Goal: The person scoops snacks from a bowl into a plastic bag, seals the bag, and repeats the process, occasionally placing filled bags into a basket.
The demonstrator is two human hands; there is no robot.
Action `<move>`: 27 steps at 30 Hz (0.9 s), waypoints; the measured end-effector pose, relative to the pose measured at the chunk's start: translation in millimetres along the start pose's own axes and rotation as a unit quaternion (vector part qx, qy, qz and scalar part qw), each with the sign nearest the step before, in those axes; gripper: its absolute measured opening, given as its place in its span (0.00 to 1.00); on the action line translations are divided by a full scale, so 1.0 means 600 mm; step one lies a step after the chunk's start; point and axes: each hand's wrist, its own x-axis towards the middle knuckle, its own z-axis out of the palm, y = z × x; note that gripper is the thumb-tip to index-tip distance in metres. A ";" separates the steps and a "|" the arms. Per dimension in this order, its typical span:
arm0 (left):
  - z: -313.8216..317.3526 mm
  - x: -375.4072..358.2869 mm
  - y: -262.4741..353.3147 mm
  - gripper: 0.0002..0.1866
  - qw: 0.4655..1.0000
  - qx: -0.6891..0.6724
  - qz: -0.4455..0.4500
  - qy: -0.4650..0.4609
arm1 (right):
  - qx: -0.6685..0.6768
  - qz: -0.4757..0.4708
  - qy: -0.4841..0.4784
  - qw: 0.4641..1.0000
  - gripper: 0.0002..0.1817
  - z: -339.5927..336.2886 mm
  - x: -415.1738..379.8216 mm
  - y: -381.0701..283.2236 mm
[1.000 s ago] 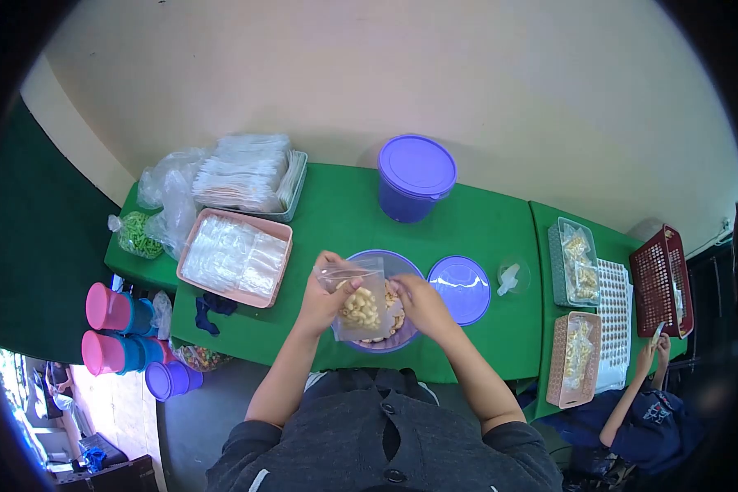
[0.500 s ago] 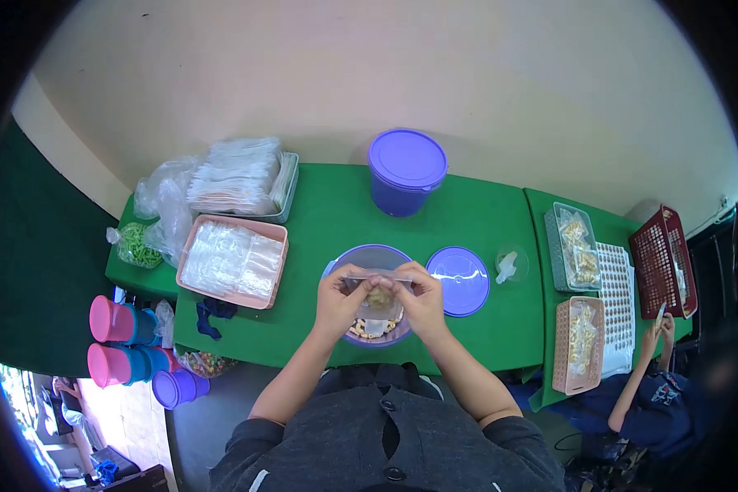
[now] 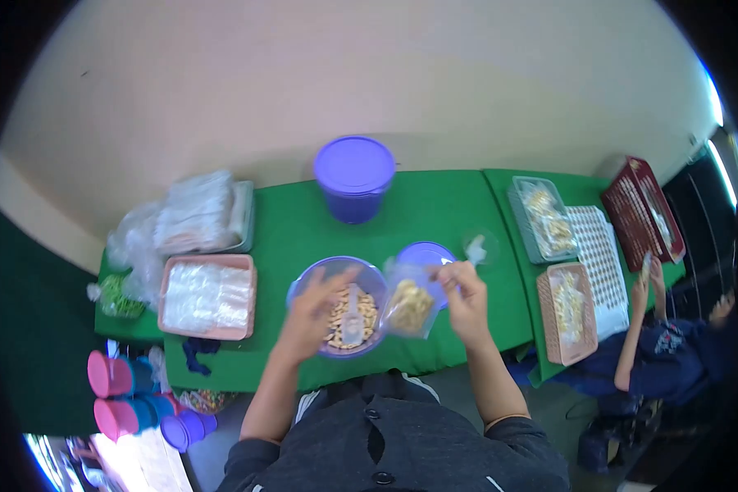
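Head view: the right hand (image 3: 465, 297) pinches the top edge of a small clear bag (image 3: 408, 305) filled with pale snack pieces, fingers closed on the plastic, so the bag hangs just at 3 o'clock of the purple bowl (image 3: 302, 283), over the green tablecloth (image 3: 435, 205). The left hand (image 3: 313, 310) is blurred above the bowl, its fingers spread loosely and holding nothing. The bowl holds more of the pale snacks and a small clear scoop (image 3: 351, 321) lying among them. Behind the bag, at 1 o'clock from the bowl, lies a flat purple lid (image 3: 422, 252), partly covered by the bag. At 12 o'clock from the bowl stands a lidded purple tub (image 3: 354, 178) near the wall. At 9 o'clock from the bowl sits a pink tray (image 3: 207, 296) of empty clear bags, and at 10 o'clock a grey tray (image 3: 198, 214) stacked with more plastic. At 3 o'clock, well apart, a pink basket (image 3: 567, 313) and a green basket (image 3: 544, 218) hold filled bags. Further at 3 o'clock another person's hand (image 3: 644, 280) is raised beside a perforated white sheet (image 3: 600, 262).
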 end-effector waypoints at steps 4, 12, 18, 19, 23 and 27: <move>-0.078 -0.050 -0.122 0.18 0.969 0.042 -0.165 0.182 | 0.077 0.226 0.297 0.925 0.11 -0.181 -0.033 0.103; -0.262 -0.263 -0.406 0.28 0.838 0.414 -0.260 0.242 | 0.032 0.140 0.691 0.709 0.20 -0.501 -0.233 0.306; -0.268 -0.278 -0.448 0.43 0.687 0.518 -0.495 0.122 | -0.381 0.456 0.670 0.444 0.38 -0.446 -0.239 0.272; -0.268 -0.271 -0.448 0.51 0.687 0.508 -0.500 0.139 | -0.381 0.459 0.651 0.468 0.37 -0.436 -0.243 0.285; -0.245 -0.228 -0.404 0.62 0.656 0.578 -0.468 0.125 | -0.444 0.398 0.553 0.583 0.34 -0.333 -0.213 0.321; -0.270 -0.245 -0.446 0.57 0.726 0.481 -0.453 0.192 | -0.442 0.283 0.458 0.717 0.28 -0.207 -0.149 0.315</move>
